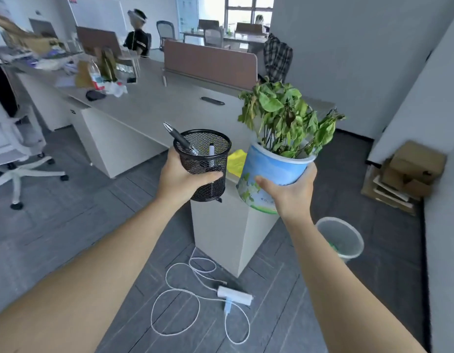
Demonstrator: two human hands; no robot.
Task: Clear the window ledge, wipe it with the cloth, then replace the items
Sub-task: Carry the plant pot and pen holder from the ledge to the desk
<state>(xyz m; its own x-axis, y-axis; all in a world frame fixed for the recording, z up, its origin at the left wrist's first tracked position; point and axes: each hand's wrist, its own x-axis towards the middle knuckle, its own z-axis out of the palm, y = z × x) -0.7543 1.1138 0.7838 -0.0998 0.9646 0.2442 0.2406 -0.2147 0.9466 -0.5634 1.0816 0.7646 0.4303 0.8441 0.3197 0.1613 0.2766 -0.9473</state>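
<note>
My left hand (178, 178) grips a black mesh pen holder (204, 161) with two pens sticking out of it, held upright in the air. My right hand (291, 191) holds a blue and white pot (269, 169) with a wilted green plant (284, 115), tilted slightly to the right. Both are held above the near corner of a grey desk (149, 103). A yellow cloth (236, 160) lies on that desk corner, partly hidden between the two held items. The window ledge is out of view.
A white power strip (235, 294) and its looped cable lie on the floor below. A clear waste bin (340, 236) stands at the right, cardboard boxes (404, 174) beyond it. Office chair (19, 154) at left. A person sits at the far desks.
</note>
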